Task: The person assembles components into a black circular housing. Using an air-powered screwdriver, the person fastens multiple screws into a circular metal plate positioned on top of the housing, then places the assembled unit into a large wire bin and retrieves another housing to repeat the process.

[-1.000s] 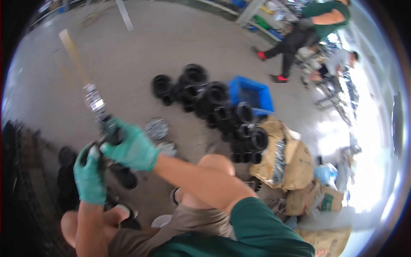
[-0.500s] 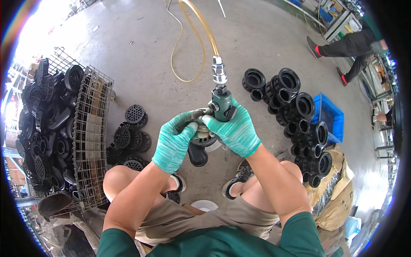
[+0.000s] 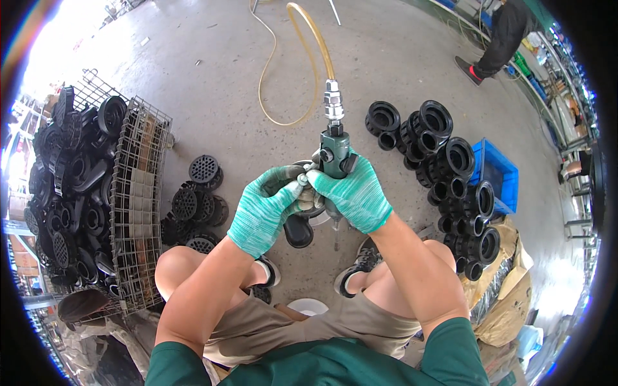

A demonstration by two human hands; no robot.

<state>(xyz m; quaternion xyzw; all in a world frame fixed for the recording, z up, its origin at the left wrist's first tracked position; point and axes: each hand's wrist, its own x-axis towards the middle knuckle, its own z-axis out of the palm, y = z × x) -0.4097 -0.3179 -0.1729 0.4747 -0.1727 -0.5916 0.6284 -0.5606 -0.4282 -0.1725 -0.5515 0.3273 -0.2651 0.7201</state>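
Observation:
My right hand (image 3: pixel 359 199), in a green-and-white knit glove, is wrapped round a dark green air screwdriver (image 3: pixel 334 147). Its thin shaft (image 3: pixel 336 237) points down, blurred, below the fingers. My left hand (image 3: pixel 256 212), gloved alike, has its fingers closed round a black plastic drain fitting (image 3: pixel 298 231) with a rounded spout. A small silvery piece, perhaps a screw, (image 3: pixel 302 179) lies between the fingertips of both hands, which touch. The gloves hide most of the fitting's top. A clear yellowish hose (image 3: pixel 313 31) runs up from the tool's metal coupling (image 3: pixel 333 100).
At left stands a wire cage (image 3: pixel 138 193) heaped with black plastic parts (image 3: pixel 80 174). Round black grates (image 3: pixel 204 169) lie beside it. Rows of black pipe fittings (image 3: pixel 458 157) stand at right, by a blue crate (image 3: pixel 502 174). Another person's leg (image 3: pixel 496 51) is at the upper right.
The air screwdriver has turned slightly in my right hand, and its shaft now shows below. The grate on the fitting is more covered. The other person has moved farther up the picture.

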